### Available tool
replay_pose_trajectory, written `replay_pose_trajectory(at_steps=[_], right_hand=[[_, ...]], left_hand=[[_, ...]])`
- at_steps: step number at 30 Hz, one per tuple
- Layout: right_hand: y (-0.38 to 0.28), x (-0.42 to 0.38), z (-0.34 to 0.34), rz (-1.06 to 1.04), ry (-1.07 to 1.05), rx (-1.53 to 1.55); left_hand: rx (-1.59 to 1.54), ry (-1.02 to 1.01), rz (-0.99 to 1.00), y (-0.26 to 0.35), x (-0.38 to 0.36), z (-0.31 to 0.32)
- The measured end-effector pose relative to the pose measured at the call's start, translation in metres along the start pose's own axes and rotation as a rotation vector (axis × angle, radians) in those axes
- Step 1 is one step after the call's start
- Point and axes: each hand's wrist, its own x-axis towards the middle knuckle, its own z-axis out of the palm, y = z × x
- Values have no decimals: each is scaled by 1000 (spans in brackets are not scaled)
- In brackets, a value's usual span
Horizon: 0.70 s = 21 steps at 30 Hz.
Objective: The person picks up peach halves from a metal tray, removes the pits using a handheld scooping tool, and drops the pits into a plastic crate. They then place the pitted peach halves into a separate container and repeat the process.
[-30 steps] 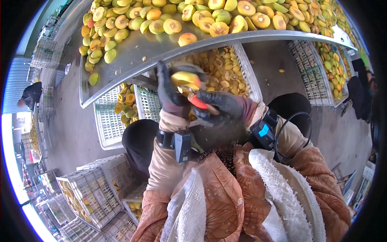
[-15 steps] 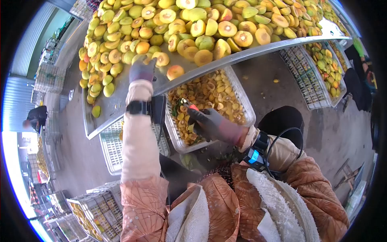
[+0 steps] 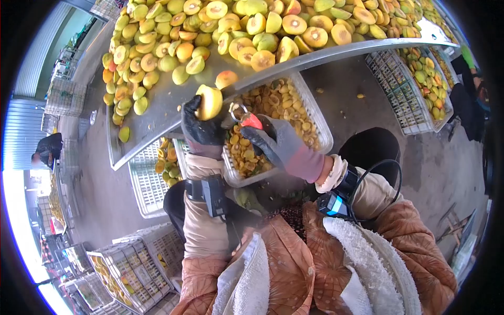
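Observation:
My left hand (image 3: 201,128), in a dark-palmed work glove, is closed around a yellow peach half (image 3: 210,103) near the edge of the metal table (image 3: 181,100). In my gloved right hand (image 3: 281,146) is a pitting tool (image 3: 251,121) with a red handle and a curved metal loop. The loop points at the peach half but stays a little apart from it. Just beyond, a single peach half (image 3: 226,79) lies on the metal. Many more peach halves (image 3: 252,31) are heaped farther back, several with their cut faces up.
Below the table edge stands a white crate (image 3: 326,144) full of fruit scraps. Another white crate (image 3: 144,191) with fruit is at left, and a fruit-filled crate (image 3: 401,113) at right. Stacked crates (image 3: 131,273) stand lower left. Other people (image 3: 50,148) are at both sides.
My left hand has come back from the heap toward me, now with a peach half in it. My right hand has risen slightly, bringing the tool near the fruit.

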Motion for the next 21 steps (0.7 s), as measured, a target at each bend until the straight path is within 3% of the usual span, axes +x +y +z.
replay_pose_trajectory(at_steps=[2,3,4,6,8,10,14,16,21], right_hand=[[0,-4,3,-130,17,-148],[1,-5,4,-124,18,-150],[3,-6,6,-169,23,-198],[3,-8,9,-215,27,-249],[2,-8,10,-141,20,-287],[3,-8,11,-100,6,-284],[7,-5,14,-49,-38,-261],[20,-2,19,-54,-23,-229],[20,-1,20,-31,-48,-89]], left_hand=[[-897,-43,-563,14,-8,-7],[-192,33,-234,-9,-17,-4],[-195,35,-239,-11,-25,-5],[488,-25,177,23,-35,8],[330,30,113,24,-37,12],[-518,167,-377,29,-34,11],[-483,190,-375,30,-35,15],[-255,258,-252,31,-39,20],[-319,267,-301,51,-39,37]])
